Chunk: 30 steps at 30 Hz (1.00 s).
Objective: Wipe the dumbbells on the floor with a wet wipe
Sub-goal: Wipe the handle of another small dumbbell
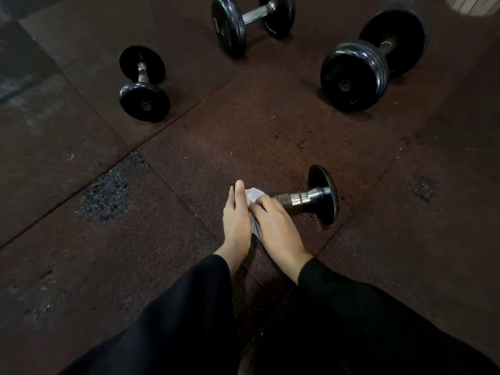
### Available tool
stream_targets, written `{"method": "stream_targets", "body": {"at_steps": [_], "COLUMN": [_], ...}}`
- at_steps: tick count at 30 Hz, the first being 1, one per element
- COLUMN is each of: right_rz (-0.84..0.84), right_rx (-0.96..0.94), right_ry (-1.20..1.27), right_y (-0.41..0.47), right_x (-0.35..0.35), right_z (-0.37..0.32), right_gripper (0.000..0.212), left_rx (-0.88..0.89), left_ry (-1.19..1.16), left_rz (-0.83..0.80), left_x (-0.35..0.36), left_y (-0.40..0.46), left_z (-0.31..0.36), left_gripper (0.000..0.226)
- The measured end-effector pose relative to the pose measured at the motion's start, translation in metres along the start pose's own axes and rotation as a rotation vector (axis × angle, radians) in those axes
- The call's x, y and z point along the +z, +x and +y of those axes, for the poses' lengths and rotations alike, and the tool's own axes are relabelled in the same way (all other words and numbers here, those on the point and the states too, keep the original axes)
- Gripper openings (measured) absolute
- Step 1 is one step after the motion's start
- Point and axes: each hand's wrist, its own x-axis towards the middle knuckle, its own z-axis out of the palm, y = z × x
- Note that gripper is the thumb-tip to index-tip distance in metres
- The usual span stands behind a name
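Dark rubber gym floor tiles, worn in patches, fill the whole view. Near the middle lies the nearest dumbbell, its steel handle and one black end plate exposed, its other end hidden beneath the hands. A white wet wipe is pressed there, pinched between the left hand, fingers held together and straight, and the right hand, fingers curled over the handle. The wipe is judged soft and light; the dumbbell heavy, rigid, prone to rolling, and best steadied at the handle. Beyond it, well apart, three more dumbbells are seen. No containers are visible.
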Motion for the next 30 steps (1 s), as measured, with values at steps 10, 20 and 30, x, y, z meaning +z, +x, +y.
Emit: {"method": "stream_targets", "body": {"at_steps": [10,20,30], "right_rz": [0.053,0.051,0.069], "right_rx": [0.015,0.094,0.053], "right_ry": [-0.181,-0.318,-0.348], "right_y": [-0.012,-0.005,-0.002], "right_x": [-0.013,-0.02,-0.025], "right_z": [0.022,0.02,0.021], "right_gripper": [0.039,0.045,0.038], "left_rx": [0.029,0.036,0.007], "left_ry": [0.051,0.048,0.067], "left_rz": [0.004,0.017,-0.01], "left_x": [-0.003,-0.001,-0.004], "left_y": [-0.001,-0.001,-0.005], "left_z": [0.004,0.001,0.007], "left_gripper": [0.08,0.087,0.1]}}
